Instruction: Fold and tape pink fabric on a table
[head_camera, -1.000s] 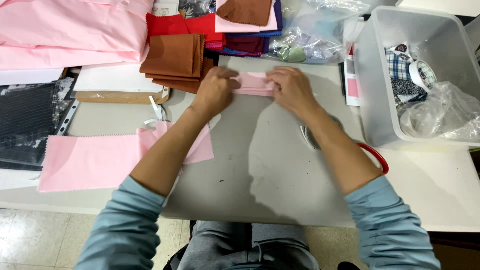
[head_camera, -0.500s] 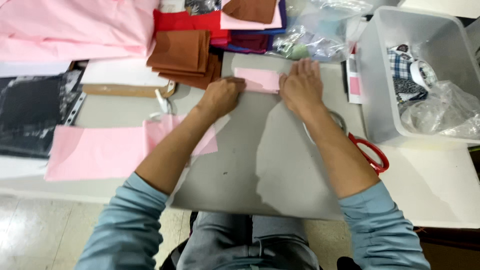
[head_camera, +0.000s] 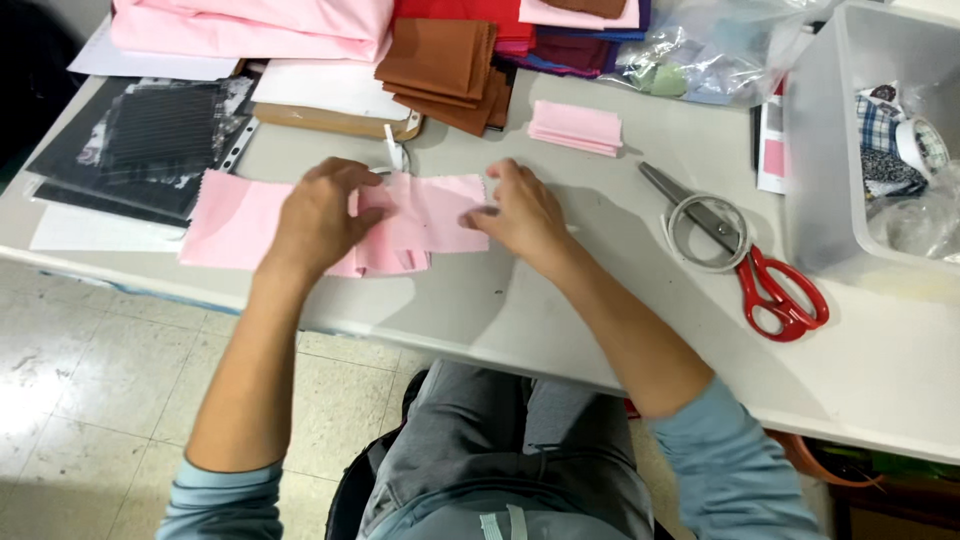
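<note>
A person seated at a grey worktable (head_camera: 560, 330) handles a pink fabric piece (head_camera: 440, 212) lying flat near the front edge, its long axis running left-right betw. both hands. The left hand (head_camera: 320, 215) rests curled on the cloth's left part, fingers bent over a fold, apparently pinching it; the right hand (head_camera: 520, 212) presses the cloth's right edge, fingertips on the fabric, not clenched. A larger pink sheet (head_camera: 235, 220) lies under and left of it, nearer the left hand. A small folded pink stack (head_camera: 575, 127) sits beyond the right hand, apart. Red-handled scissors (head_camera: 745, 255) lie well to the right.
</note>
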